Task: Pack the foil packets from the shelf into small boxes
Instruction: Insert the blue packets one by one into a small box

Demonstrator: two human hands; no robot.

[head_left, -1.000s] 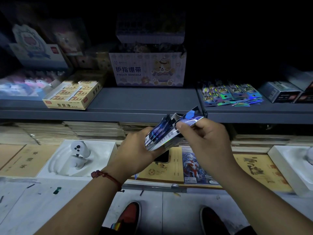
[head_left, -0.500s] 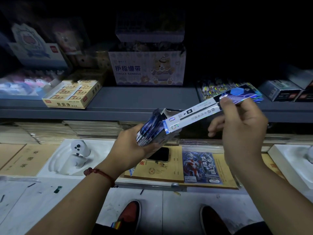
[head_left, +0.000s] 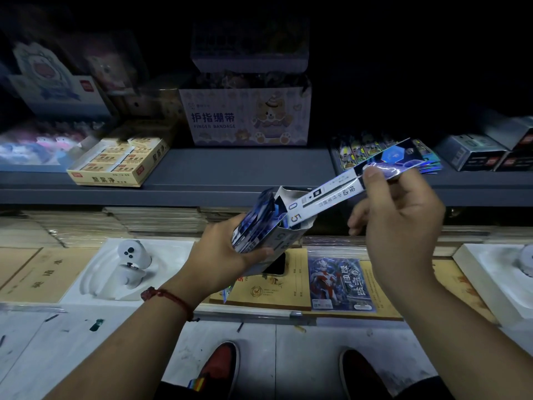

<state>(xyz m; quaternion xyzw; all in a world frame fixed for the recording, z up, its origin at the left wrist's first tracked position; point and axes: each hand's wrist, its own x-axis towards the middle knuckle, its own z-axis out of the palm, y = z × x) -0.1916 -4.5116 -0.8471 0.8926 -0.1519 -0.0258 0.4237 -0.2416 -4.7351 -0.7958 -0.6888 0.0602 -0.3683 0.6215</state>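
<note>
Packet: one long foil packet, its long axis slanting from lower left up to the far right, lower end in the open mouth of the small box.
Right hand: thumb and forefinger pinch the packet's upper end; other fingers loosely curled.
Left hand: curled round the one box and a bundle of packets; count unclear.
Shelf: more fanned packets at far right, number unclear.

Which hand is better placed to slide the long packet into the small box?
Right: the right hand pinches the foil packet, its lower end in the small box; the left hand grips that box.
</note>
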